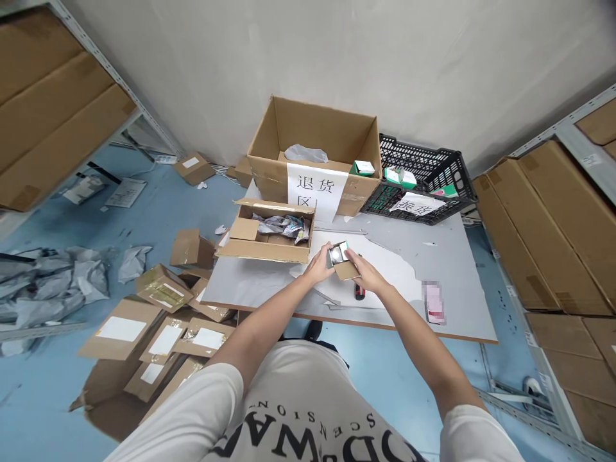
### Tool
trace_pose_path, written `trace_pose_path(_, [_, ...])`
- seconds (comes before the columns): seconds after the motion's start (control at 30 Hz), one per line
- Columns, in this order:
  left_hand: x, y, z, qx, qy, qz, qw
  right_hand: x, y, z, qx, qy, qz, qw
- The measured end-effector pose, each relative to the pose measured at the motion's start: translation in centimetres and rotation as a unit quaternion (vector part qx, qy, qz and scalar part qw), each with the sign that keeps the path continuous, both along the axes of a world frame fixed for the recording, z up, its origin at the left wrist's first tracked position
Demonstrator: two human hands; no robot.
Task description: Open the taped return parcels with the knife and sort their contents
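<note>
Above the table's front half, my left hand is closed around the left side of a small open cardboard box. My right hand grips the same box from the right, its thumb reaching over the top edge. Inside the box sit a round, shiny silvery object and a small white-and-green carton. Whether the right thumb presses on that carton, I cannot tell. Just below the hands, a red-and-black handled tool lies on the table, partly hidden by my right wrist.
On the table stand a large labelled carton, a black plastic crate and an open long box with plastic-wrapped contents. A phone lies at the right. Cardboard boxes heap on the floor at left; shelves flank both sides.
</note>
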State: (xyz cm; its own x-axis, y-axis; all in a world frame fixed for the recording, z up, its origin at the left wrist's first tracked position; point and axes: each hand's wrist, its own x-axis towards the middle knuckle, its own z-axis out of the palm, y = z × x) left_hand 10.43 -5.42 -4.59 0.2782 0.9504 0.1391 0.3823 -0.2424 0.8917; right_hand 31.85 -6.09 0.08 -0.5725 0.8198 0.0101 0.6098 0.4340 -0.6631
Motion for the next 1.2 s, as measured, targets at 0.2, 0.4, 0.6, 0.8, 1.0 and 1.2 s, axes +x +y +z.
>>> trace_pose_path(0.2, [0.3, -0.1, -0.3, -0.045, -0.054, 0.027, 0.997, -1.4, 1.2, -0.2, 0.001, 0.094, -0.149, 0.984])
trace_pose_path(0.4, [0.7, -0.1, -0.3, -0.06, -0.058, 0.016, 0.996, -2.3, 2.9, -0.2, 0.094, -0.011, -0.077, 0.993])
trace_pose_path(0.6, [0.4, 0.3, -0.3, -0.054, -0.031, 0.017, 0.998, -2.6, 4.9, 0.9, 0.091, -0.027, -0.021, 0.995])
trace_pose_path(0.8, [0.7, 0.4, -0.4, -0.049, -0.015, 0.009, 0.999, -2.6, 5.9, 1.4, 0.093, -0.037, -0.021, 0.995])
trace_pose_path(1.0, [0.5, 0.5, -0.5, -0.042, -0.013, -0.003, 0.999, -2.9, 7.4, 1.6, 0.021, 0.0, 0.015, 1.0])
trace_pose_path(1.2, [0.4, 0.5, -0.7, -0.073, -0.012, -0.032, 0.997, -2.7, 8.7, 0.8, -0.109, 0.044, -0.03, 0.993])
